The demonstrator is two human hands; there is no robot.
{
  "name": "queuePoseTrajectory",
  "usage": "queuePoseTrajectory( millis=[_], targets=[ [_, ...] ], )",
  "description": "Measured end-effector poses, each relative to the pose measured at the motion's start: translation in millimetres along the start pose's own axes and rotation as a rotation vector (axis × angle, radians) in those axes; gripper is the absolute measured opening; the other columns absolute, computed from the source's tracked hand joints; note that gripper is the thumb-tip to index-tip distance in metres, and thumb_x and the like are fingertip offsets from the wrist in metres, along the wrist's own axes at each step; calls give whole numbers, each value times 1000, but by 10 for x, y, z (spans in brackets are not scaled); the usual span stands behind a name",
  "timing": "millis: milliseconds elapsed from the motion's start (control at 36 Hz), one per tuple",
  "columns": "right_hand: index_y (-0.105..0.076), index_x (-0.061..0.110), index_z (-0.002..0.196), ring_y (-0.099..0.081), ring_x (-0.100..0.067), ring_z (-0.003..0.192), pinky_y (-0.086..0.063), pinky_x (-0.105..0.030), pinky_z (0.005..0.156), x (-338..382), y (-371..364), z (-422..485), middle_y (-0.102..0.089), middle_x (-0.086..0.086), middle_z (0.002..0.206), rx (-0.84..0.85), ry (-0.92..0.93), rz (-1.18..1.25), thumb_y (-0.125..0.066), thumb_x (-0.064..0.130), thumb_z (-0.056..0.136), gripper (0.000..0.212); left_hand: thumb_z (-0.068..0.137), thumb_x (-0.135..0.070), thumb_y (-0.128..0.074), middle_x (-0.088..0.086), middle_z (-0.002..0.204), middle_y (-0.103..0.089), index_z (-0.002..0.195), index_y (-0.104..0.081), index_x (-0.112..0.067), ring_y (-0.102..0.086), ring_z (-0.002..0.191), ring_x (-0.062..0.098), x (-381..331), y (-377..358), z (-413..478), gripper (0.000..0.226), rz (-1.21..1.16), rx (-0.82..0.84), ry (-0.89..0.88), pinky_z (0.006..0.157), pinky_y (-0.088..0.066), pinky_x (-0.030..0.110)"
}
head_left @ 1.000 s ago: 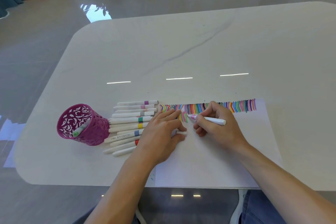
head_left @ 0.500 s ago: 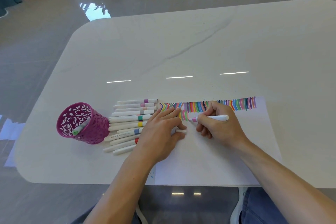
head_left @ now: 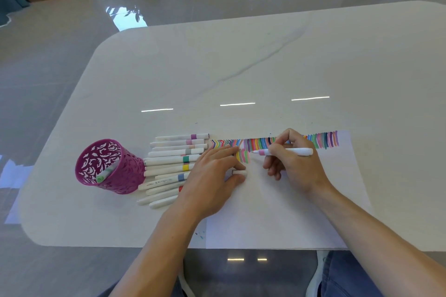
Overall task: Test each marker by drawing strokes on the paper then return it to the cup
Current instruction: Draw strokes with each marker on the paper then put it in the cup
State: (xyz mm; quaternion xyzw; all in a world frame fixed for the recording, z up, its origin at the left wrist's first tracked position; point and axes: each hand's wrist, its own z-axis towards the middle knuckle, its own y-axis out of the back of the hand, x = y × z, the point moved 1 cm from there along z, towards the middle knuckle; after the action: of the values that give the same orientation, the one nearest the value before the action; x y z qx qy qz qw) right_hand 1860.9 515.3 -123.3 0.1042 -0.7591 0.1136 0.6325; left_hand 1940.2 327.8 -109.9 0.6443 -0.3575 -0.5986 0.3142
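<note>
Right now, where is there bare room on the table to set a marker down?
Free: the white marble table beyond the row of coloured strokes; the lower white paper sheet between the forearms; the table strip nearer than the magenta cut-out cup. Crowded: loose white markers fill the gap between cup and left hand.

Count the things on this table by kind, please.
Loose markers: about 12, some partly under the left hand
Green-tipped marker in the cup: 1
Pink-banded marker in the right hand: 1
Cup: 1
Cap at the left thumb: 1
Paper sheet: 1
Total: about 17
</note>
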Motion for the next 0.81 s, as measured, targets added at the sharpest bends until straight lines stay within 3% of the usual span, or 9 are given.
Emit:
queuePoseTrajectory(
  millis=[83,306,417,472,583,667,806],
  targets=[
    [-54,17,75,-58,-30,48,-44,-29,42,51,-9,4,-69,-20,65,-12,9,70,-67,8,84,19,94,-30,-67,-17,143,-53,108,-72,-28,-39,133,3,-3,14,-5,15,-21,-16,16,110,-17,12],
    [-64,12,88,-61,-23,54,-48,-29,47,192,-18,-16,-69,-11,67,-29,60,74,-72,17,81,11,96,-27,-64,-19,137,-57,112,-69,-29,-53,124,4,-15,49,-4,17,-100,-120,28,104,-42,23],
    [-74,19,83,-61,-19,57,-49,-25,50,255,-31,-19,-69,-6,67,-37,73,102,-79,23,76,9,94,-29,-67,-20,130,-61,113,-70,-29,-56,115,-2,-36,100,-3,19,-129,-221,22,95,-35,3],
    [-75,19,83,-60,-20,59,-48,-26,51,274,-37,-22,-69,-6,68,-37,58,145,-77,27,78,9,94,-32,-67,-22,126,-62,113,-70,-31,-56,113,-3,-35,118,-2,19,-148,-250,21,92,-35,2],
    [-75,21,81,-61,-21,61,-48,-27,51,300,-36,-34,-69,-8,70,-38,65,158,-63,27,91,17,95,-35,-65,-21,101,-66,110,-71,-33,-62,96,1,-29,123,5,16,-213,-313,23,81,-42,9],
    [-68,13,85,-62,-22,59,-49,-27,50,324,-48,-52,-72,-9,71,-37,102,146,-60,24,94,16,97,-35,-62,-21,82,-67,112,-70,-37,-65,79,2,-22,104,11,17,-309,-309,83,72,-48,15],
    [-62,9,87,-63,-23,57,-51,-29,50,330,-65,-58,-71,-10,69,-32,116,159,-59,22,92,14,100,-23,-58,-18,80,-72,113,-71,-30,-69,74,5,-23,84,23,19,-460,-264,143,74,-55,24]
  ],
)
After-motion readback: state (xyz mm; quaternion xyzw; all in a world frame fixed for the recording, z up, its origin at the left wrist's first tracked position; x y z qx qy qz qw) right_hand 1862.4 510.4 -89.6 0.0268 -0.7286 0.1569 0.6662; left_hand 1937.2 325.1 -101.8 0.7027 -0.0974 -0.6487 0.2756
